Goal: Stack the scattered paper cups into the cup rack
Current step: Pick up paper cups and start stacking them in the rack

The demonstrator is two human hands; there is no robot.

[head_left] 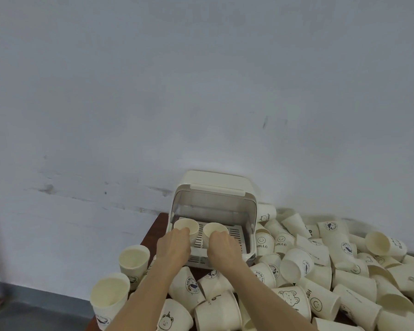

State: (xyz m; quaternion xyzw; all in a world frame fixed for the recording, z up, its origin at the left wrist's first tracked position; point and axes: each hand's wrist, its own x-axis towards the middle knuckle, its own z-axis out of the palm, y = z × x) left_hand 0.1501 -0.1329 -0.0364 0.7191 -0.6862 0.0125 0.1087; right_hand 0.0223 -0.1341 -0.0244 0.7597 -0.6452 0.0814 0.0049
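A cream cup rack [247, 235] with a raised clear lid stands against the wall, its slatted tray pulled out toward me. My left hand [173, 247] grips an upright paper cup [188, 225] on the tray's left side. My right hand [221, 247] grips a second upright paper cup [213, 229] just to its right. Both cups' open mouths face up; their lower parts are hidden behind my fingers. Several more cream paper cups [320, 271] with printed logos lie scattered over the table to the right and in front.
Two upright cups [134, 261] [110, 295] stand at the table's left edge. The dark brown table [153, 230] ends just left of the rack, with grey floor [34, 314] below. A white wall rises directly behind the rack.
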